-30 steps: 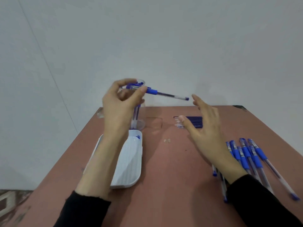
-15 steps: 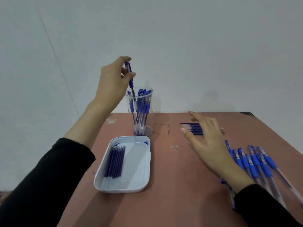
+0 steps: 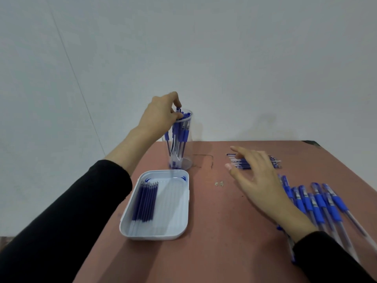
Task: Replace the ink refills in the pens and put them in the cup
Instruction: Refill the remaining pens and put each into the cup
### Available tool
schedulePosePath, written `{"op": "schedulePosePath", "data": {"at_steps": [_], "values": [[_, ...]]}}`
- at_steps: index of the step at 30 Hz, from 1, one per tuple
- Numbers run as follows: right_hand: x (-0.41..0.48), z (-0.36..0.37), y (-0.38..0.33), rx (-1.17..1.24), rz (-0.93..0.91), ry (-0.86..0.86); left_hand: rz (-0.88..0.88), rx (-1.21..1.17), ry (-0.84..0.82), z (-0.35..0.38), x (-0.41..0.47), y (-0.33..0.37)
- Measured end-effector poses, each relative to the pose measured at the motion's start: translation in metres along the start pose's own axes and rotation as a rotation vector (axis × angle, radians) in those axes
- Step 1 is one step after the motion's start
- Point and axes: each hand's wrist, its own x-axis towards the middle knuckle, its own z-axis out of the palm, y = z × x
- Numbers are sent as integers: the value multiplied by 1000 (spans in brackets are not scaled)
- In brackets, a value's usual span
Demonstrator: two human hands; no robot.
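The left hand [image 3: 161,115] pinches with its fingers the top of a pen [image 3: 179,110] standing in the cup [image 3: 188,152], near the far edge of the worktop [image 3: 224,231]. The right hand [image 3: 257,176], fingers spread wide and holding nothing, is nearer to the fresh refills [image 3: 275,160], which lie just under its fingertips, long axis parallel to that edge.

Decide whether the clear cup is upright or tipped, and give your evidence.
Upright. The clear cup stands on its round base on the table, rim uppermost, with pens standing inside.
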Motion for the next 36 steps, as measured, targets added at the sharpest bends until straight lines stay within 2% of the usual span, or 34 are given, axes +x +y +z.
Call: {"op": "schedulePosePath", "data": {"at_steps": [10,14,18,22,24,26,31,36], "values": [[0,-1,-2,2,14,-38,-4,88,-119,-10,0,6],[1,-1,-3,6,18,-52,11,105,-118,-12,-2,10],[2,-4,-2,2,15,-18,4,35,-20,-14,-6,9],[6,-13,-2,-9,62,-14,113,-7,232,-9,-20,23],[9,-23,-1,-50,82,-36,171,-62,286,4,-32,37],[11,-36,-1,-102,105,-94,201,-123,237,24,-46,51],[13,-80,9,-276,267,-256,214,-202,-47,86,-83,79],[9,-99,15,-531,385,-511,184,-210,-179,134,-115,85]]}}
